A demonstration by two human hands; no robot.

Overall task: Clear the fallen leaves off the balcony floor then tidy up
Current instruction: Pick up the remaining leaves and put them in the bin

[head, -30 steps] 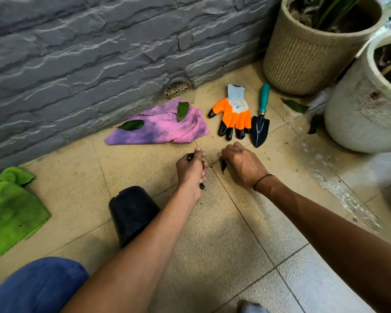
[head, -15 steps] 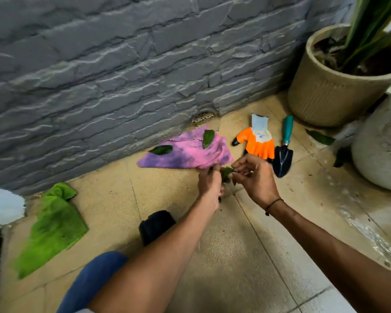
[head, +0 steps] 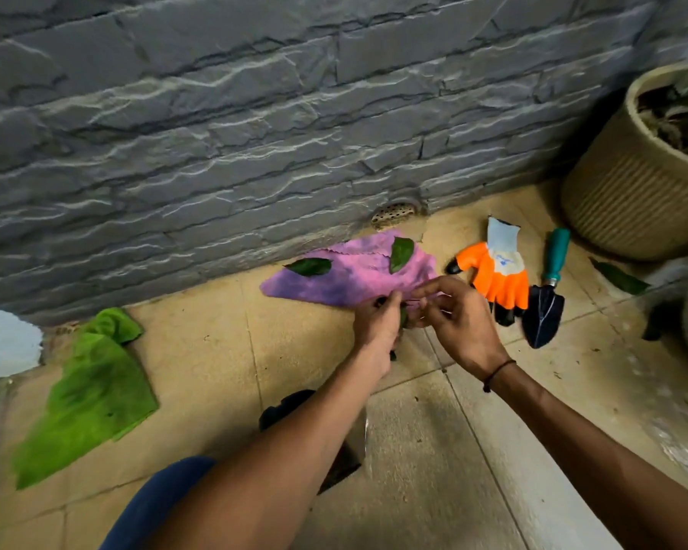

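Leaves are gathered in the left hand [head: 376, 325], whose fingers are curled around a small dark green bunch [head: 403, 317] held above the floor [head: 414, 450] at the near edge of the pink cloth [head: 350, 277]. The right hand [head: 459, 323] is brought up against it, thumb and forefinger pinched at something thin between the hands; whether that is a leaf stem or the cloth's edge cannot be told. The step in hand is judged to be passing a picked leaf into the bunch. It is best done with the left grip loosened only slightly, so that nothing already held is dropped, and with the new leaf slid in flat against the others. 2 leaves are left on the cloth, 1 at its far left [head: 308, 266] and 1 near its top [head: 401, 254], and another leaf [head: 620, 277] lies near the ribbed pot [head: 620, 200]. These are probably best lifted by the tip or stem rather than scraped. The number of leaves in the bunch is hidden by the fingers. A black pot [head: 287, 406] is largely covered by the left forearm, so its opening cannot be made out. The glove [head: 497, 271] partly overlaps the trowel [head: 545, 311], and a dark shape at the right edge is too blurred to name.
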